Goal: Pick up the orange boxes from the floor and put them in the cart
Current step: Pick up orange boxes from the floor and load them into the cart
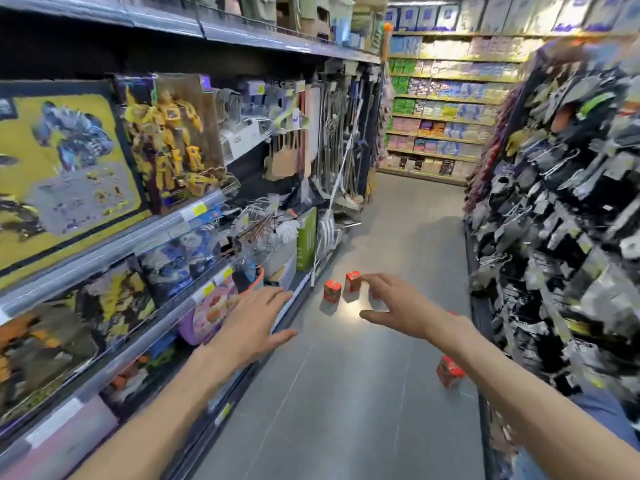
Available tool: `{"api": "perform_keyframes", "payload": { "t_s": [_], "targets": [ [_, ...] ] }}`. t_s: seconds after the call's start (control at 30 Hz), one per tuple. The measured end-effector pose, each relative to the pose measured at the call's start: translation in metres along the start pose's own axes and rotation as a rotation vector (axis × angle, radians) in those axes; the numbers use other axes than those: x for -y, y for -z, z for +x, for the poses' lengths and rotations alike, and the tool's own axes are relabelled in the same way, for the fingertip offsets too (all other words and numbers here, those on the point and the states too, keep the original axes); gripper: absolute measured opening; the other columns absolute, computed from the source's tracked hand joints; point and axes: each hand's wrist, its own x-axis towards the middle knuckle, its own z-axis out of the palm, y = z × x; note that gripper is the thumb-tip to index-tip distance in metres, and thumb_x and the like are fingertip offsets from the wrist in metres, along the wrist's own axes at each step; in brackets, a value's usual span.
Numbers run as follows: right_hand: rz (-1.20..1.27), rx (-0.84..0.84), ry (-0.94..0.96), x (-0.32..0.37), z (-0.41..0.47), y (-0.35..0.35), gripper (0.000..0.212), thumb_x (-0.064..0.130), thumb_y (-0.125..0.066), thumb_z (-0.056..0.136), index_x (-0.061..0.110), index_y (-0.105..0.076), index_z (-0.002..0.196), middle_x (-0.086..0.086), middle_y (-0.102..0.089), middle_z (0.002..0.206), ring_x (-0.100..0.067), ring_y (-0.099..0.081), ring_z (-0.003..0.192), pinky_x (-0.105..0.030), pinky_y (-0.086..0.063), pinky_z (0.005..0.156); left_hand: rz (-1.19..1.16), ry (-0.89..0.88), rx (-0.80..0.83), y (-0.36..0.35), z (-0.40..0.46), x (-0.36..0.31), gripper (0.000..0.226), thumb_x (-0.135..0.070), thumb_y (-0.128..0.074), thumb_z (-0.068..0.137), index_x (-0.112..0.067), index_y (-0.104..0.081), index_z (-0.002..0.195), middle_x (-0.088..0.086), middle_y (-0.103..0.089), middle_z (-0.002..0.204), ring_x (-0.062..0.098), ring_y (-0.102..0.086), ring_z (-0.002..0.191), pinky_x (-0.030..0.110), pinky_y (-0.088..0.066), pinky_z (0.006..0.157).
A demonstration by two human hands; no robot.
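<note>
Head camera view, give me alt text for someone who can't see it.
Two bare hands, left hand and right hand, reach forward, open and empty, toward small orange boxes standing on the grey floor of a shop aisle. Toy shelves line the left; no cart shows.

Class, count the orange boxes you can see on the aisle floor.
3 clear ones: two side by side ahead, one left, one beside the right hand's fingertips; a third nearer, by that forearm. More may hide behind that hand.

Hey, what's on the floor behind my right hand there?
Two orange boxes stand upright on the grey floor just past the right hand. Orange slivers beside the fingers and wrist hint at more, but the hand covers them.
</note>
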Motion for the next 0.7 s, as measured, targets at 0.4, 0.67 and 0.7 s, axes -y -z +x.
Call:
{"api": "perform_keyframes", "payload": {
  "t_s": [0.4,0.67,0.7],
  "targets": [
    [-0.091,-0.072,-0.191,-0.207,0.098,0.033,0.079,0.051,-0.064,0.088,0.017,-0.032,0.151,-0.007,-0.045,0.148,-0.029,-0.047,0.130,-0.041,-0.040,0.105,-0.065,-0.134,0.038,-0.103,0.277,0.010,0.075,-0.069,-0.048,0.085,-0.022,-0.040,0.144,0.002,-0.046,0.142,0.023,-0.041,0.133,0.039,-0.036,0.110],
    [-0.148,-0.076,-0.248,-0.324,0.233,0.048,0.080,0.055,-0.063,0.088,0.016,-0.032,0.151,-0.009,-0.049,0.145,-0.031,-0.051,0.126,-0.043,-0.042,0.102,-0.062,-0.179,0.015,-0.169,0.478,0.071,0.075,-0.070,-0.044,0.084,-0.022,-0.042,0.141,0.003,-0.050,0.137,0.025,-0.045,0.128,0.041,-0.040,0.104],
    [-0.146,-0.074,-0.257,-0.340,0.253,0.051,0.080,0.055,-0.062,0.089,0.016,-0.032,0.151,-0.009,-0.048,0.145,-0.030,-0.050,0.126,-0.042,-0.042,0.103,-0.057,-0.186,0.015,-0.176,0.507,0.079,0.076,-0.071,-0.044,0.083,-0.021,-0.043,0.141,0.003,-0.051,0.135,0.025,-0.047,0.127,0.041,-0.040,0.104]
  ]
}}
